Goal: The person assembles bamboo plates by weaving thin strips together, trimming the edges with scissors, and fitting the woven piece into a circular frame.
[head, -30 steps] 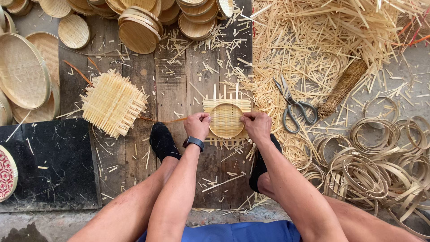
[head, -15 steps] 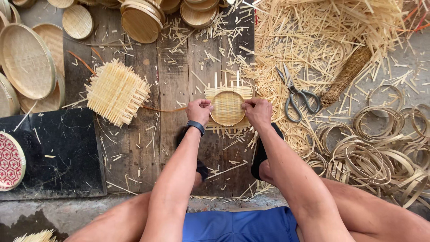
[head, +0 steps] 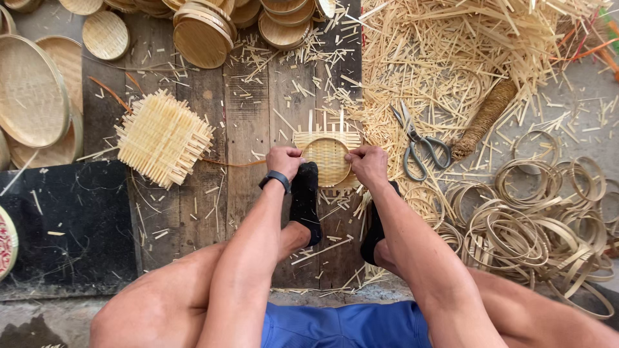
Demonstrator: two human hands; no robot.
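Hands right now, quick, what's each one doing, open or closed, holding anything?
Left hand: closed, pinching the left rim of the small round woven bamboo piece.
Right hand: closed, pinching the right rim of the same piece.

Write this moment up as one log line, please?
left hand: grips left edge of small woven tray | right hand: grips right edge | tray: on wooden planks | scissors: right, untouched

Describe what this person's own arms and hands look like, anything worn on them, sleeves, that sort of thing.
Both arms are bare from the hands to as far up as the view shows, with no sleeves and no gloves. The left hand has a black band like a watch or tracker on its wrist. The right hand and its wrist carry nothing. No rings are visible.
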